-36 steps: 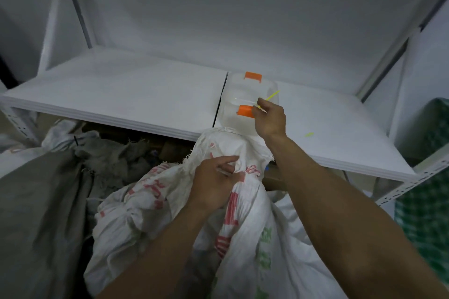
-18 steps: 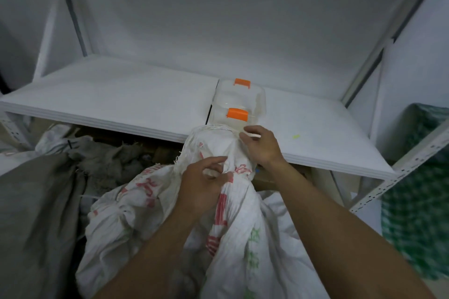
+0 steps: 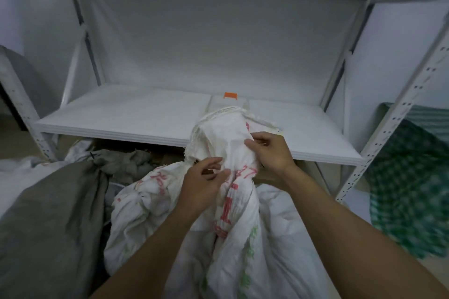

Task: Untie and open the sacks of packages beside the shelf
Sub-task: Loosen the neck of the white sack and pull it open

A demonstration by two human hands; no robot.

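The left hand [image 3: 204,184] has its fingers curled, thumb and forefinger pinching the gathered neck of the white sack [image 3: 218,133]. The right hand [image 3: 273,152] grips the loose cloth just above the neck, fingers bent into the fabric. The sack stands on the floor against the front edge of the shelf [image 3: 121,114], beside a grey sack [image 3: 48,226]. A second ago the right hand was up on the shelf at the clear box [image 3: 218,104] — now it is down on the sack, whose raised mouth hides all but one orange clip [image 3: 230,95].
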